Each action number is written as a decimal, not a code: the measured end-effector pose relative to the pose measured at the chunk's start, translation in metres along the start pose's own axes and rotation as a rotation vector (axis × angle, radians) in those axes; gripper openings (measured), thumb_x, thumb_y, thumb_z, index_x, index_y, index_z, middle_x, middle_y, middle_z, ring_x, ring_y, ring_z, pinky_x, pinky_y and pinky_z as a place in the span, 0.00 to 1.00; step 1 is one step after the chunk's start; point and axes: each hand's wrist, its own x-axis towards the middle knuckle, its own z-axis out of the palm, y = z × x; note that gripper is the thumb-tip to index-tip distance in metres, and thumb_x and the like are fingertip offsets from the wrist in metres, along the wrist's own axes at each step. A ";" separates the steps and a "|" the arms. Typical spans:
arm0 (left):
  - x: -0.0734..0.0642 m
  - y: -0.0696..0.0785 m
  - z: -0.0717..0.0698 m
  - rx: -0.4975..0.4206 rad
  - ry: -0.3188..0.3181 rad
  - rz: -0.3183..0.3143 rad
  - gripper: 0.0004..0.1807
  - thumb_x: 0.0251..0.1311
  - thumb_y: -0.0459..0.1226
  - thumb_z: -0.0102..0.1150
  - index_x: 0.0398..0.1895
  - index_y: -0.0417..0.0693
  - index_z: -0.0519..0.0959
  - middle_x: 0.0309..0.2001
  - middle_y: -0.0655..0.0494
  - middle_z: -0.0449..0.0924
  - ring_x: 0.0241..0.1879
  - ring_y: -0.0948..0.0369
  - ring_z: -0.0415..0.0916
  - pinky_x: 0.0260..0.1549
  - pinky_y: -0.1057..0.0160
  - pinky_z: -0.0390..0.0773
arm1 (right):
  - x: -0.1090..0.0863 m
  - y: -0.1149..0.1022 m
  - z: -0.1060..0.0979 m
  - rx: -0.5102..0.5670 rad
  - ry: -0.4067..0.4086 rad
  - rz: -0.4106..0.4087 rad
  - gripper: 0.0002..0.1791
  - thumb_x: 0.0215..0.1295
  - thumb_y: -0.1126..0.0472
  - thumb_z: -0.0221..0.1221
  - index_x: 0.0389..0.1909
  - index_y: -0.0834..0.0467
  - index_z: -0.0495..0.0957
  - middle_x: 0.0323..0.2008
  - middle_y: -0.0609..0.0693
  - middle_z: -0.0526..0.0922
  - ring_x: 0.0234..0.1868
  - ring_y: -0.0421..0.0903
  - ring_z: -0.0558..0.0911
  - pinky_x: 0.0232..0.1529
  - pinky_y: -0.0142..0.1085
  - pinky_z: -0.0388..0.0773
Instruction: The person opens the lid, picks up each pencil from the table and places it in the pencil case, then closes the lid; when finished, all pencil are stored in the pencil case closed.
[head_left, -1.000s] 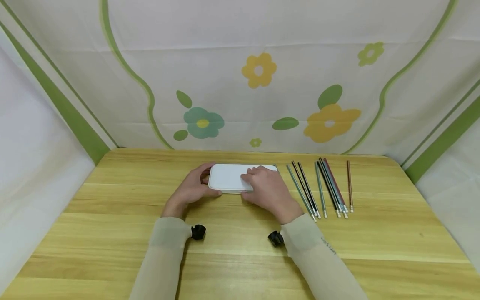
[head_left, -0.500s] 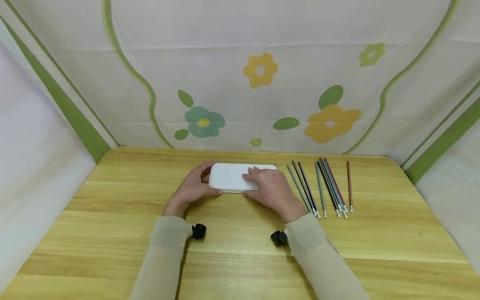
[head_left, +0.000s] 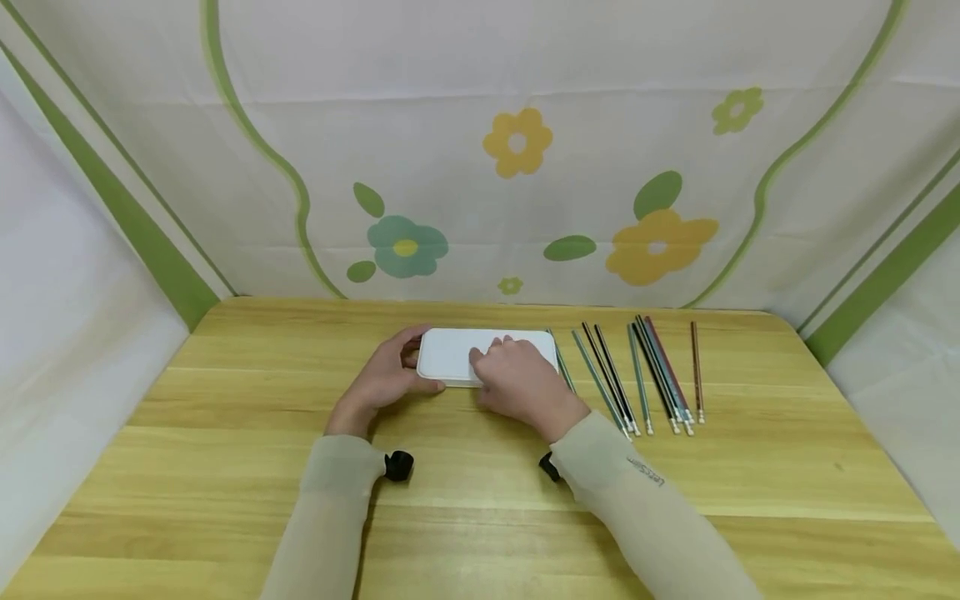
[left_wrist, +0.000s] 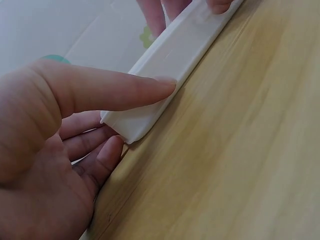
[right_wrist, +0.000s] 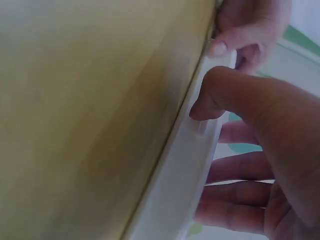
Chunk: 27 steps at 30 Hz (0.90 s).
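A flat white pencil case (head_left: 448, 352) with rounded corners lies closed on the table, its long side toward me. My left hand (head_left: 384, 372) grips the left end, thumb along the front wall and fingers round the back. On the right half, my right hand (head_left: 525, 382) holds the case with its fingers over the lid. In the right wrist view, the bent right thumb (right_wrist: 212, 95) presses the front wall beside a small raised tab (right_wrist: 199, 126). The left wrist view shows the left thumb (left_wrist: 125, 91) lying straight against that wall.
Several pencils with white eraser ends lie right of the case: teal (head_left: 641, 382), black (head_left: 615, 375), red (head_left: 670, 362) and brown (head_left: 697, 371). One teal pencil (head_left: 565, 367) sits close to the case's right end. A flowered cloth (head_left: 465, 183) hangs behind the wooden table (head_left: 450, 525).
My right hand has slid left along the case, uncovering its right end and the teal pencil beside it. The left hand and the case stay in place.
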 end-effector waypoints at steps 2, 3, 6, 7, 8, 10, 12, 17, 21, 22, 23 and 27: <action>0.000 -0.001 0.001 -0.015 -0.003 0.003 0.54 0.53 0.28 0.80 0.83 0.45 0.63 0.73 0.42 0.74 0.60 0.45 0.79 0.53 0.61 0.80 | 0.003 -0.003 -0.001 -0.030 -0.048 -0.032 0.14 0.63 0.63 0.66 0.49 0.62 0.86 0.29 0.53 0.89 0.30 0.50 0.85 0.42 0.45 0.88; 0.000 -0.001 0.001 -0.020 -0.003 0.006 0.54 0.53 0.28 0.80 0.83 0.45 0.63 0.73 0.41 0.74 0.59 0.45 0.79 0.52 0.61 0.80 | 0.005 -0.004 -0.002 -0.045 -0.071 -0.044 0.16 0.65 0.63 0.65 0.52 0.64 0.86 0.32 0.54 0.91 0.32 0.51 0.87 0.48 0.46 0.89; 0.000 -0.001 0.001 -0.007 0.007 0.012 0.54 0.52 0.29 0.81 0.83 0.44 0.64 0.72 0.41 0.75 0.57 0.46 0.78 0.52 0.61 0.78 | 0.007 -0.007 -0.002 -0.082 -0.117 -0.066 0.21 0.70 0.64 0.61 0.61 0.67 0.83 0.42 0.56 0.94 0.40 0.55 0.91 0.60 0.51 0.87; -0.001 -0.001 0.001 -0.001 0.010 0.014 0.54 0.52 0.29 0.81 0.83 0.44 0.64 0.72 0.41 0.75 0.57 0.46 0.77 0.52 0.61 0.77 | 0.008 -0.007 -0.002 -0.091 -0.127 -0.069 0.21 0.71 0.64 0.60 0.62 0.67 0.82 0.43 0.56 0.94 0.41 0.55 0.92 0.61 0.52 0.86; 0.000 -0.001 0.001 0.005 0.011 0.015 0.54 0.52 0.29 0.81 0.83 0.44 0.64 0.72 0.41 0.75 0.56 0.47 0.77 0.52 0.61 0.77 | 0.008 -0.007 -0.002 -0.098 -0.136 -0.070 0.22 0.72 0.64 0.60 0.63 0.67 0.82 0.44 0.56 0.93 0.41 0.56 0.92 0.62 0.52 0.85; -0.001 -0.001 0.000 0.016 0.013 0.014 0.54 0.52 0.30 0.82 0.83 0.44 0.64 0.72 0.42 0.75 0.56 0.47 0.76 0.52 0.60 0.76 | 0.009 -0.008 -0.003 -0.099 -0.149 -0.071 0.22 0.73 0.63 0.59 0.64 0.67 0.82 0.46 0.56 0.93 0.42 0.56 0.92 0.63 0.52 0.85; -0.001 0.000 0.000 0.016 0.008 0.015 0.54 0.52 0.29 0.82 0.83 0.44 0.63 0.73 0.42 0.74 0.57 0.47 0.77 0.53 0.59 0.78 | 0.009 -0.008 -0.004 -0.096 -0.157 -0.082 0.22 0.73 0.63 0.58 0.64 0.68 0.81 0.47 0.57 0.93 0.41 0.56 0.91 0.62 0.52 0.85; 0.000 -0.001 0.001 0.021 0.014 0.022 0.55 0.51 0.28 0.82 0.83 0.47 0.64 0.72 0.43 0.76 0.56 0.47 0.78 0.59 0.54 0.79 | 0.010 -0.002 -0.012 -0.041 -0.077 -0.070 0.14 0.60 0.63 0.64 0.46 0.63 0.86 0.35 0.52 0.92 0.30 0.48 0.88 0.41 0.43 0.89; 0.000 -0.002 0.000 0.038 0.014 0.017 0.54 0.51 0.28 0.82 0.83 0.50 0.64 0.72 0.44 0.76 0.56 0.48 0.78 0.63 0.50 0.77 | 0.008 0.005 -0.015 0.021 0.022 -0.054 0.08 0.53 0.62 0.67 0.35 0.57 0.83 0.27 0.48 0.88 0.23 0.43 0.83 0.29 0.39 0.83; 0.000 -0.002 0.000 0.041 0.010 0.015 0.55 0.52 0.29 0.82 0.83 0.50 0.64 0.73 0.45 0.75 0.57 0.48 0.78 0.63 0.49 0.77 | 0.007 0.007 -0.014 0.038 0.044 -0.051 0.08 0.52 0.62 0.66 0.34 0.56 0.83 0.27 0.49 0.88 0.23 0.43 0.83 0.28 0.39 0.82; 0.000 -0.002 0.000 0.044 0.004 0.014 0.55 0.52 0.29 0.82 0.84 0.51 0.63 0.74 0.45 0.75 0.57 0.48 0.78 0.63 0.49 0.77 | 0.005 0.009 -0.013 0.057 0.065 -0.042 0.08 0.53 0.62 0.66 0.35 0.56 0.84 0.28 0.48 0.89 0.23 0.43 0.83 0.28 0.39 0.82; -0.002 -0.001 -0.001 0.017 -0.018 0.005 0.58 0.52 0.28 0.82 0.85 0.54 0.60 0.74 0.45 0.73 0.59 0.46 0.78 0.62 0.49 0.78 | -0.005 0.020 -0.010 0.178 0.185 0.030 0.12 0.58 0.60 0.67 0.42 0.55 0.89 0.35 0.49 0.93 0.24 0.41 0.83 0.26 0.38 0.80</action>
